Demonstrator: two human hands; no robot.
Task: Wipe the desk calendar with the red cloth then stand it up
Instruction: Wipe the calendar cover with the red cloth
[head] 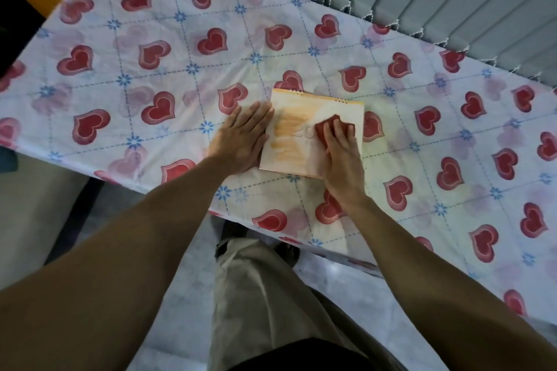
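While the desk calendar lies flat near the front edge of the desk, which is covered in a heart-print cloth, the left hand rests open and flat against the calendar's left edge, and the right hand presses a bunched red cloth onto the cover's right half, fingers spread over it. With wiping seemingly under way and standing up not yet done, a hard stroke could likely slide the calendar off the front edge or buckle its cover if the bracing hand lifts.
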